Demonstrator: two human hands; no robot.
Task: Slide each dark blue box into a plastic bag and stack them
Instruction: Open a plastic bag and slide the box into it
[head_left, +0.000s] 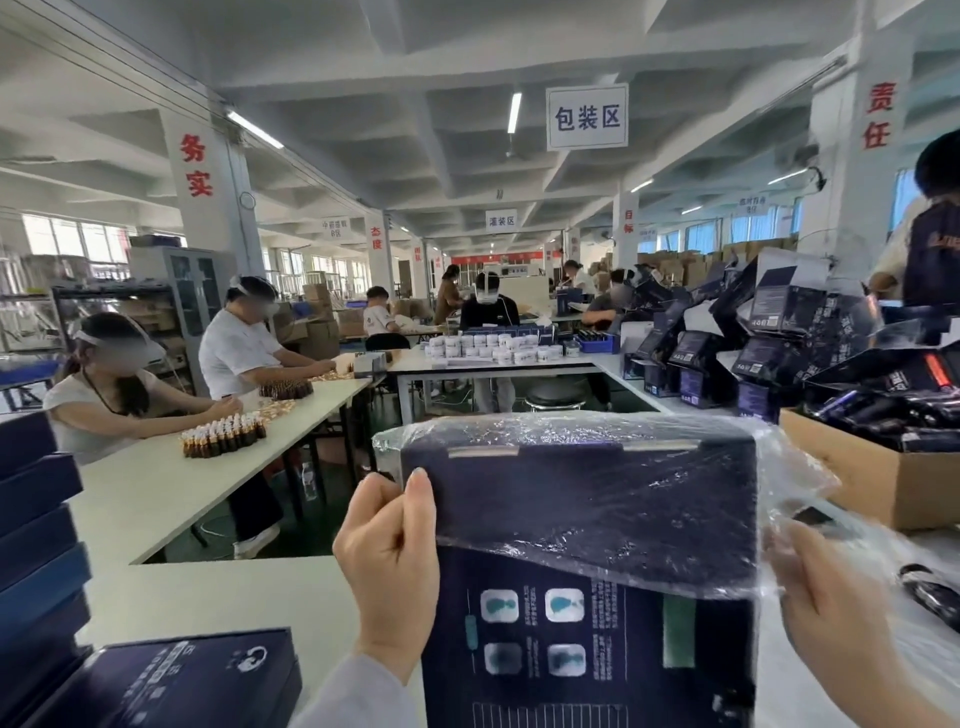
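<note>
**Q.** Which step of the task is shown here?

**A.** Bagging, roughly half done by my judgement. I hold the dark blue box (587, 649) upright in front of me, with its printed panel facing me and its lower end out of view. The plastic bag (582, 499) covers the upper half. The bag's mouth runs across the panel, and the part below it is bare.

**Q.** How are your hands placed?

**A.** My left hand (387, 566) is at the box's left edge, with the thumb laid on the front and the fingers curled behind. It pinches the bag's rim there. My right hand (831, 618) is at the right edge, seen through loose film. It lies against that side of the bag, but I cannot tell whether its fingers pinch the film or only rest on it.

**Q.** What does the next move call for?

**A.** I judge that the rim must be drawn down toward me evenly on both sides until the box is fully inside. The film bunches at the upper right corner, so a lopsided pull could snag it there. The bagged box then goes onto a stack. A pile of boxes (31, 519) stands at my far left, and a single box (171, 680) lies on the white table (218, 597) near my left wrist. I cannot tell whether either is bagged.
</note>
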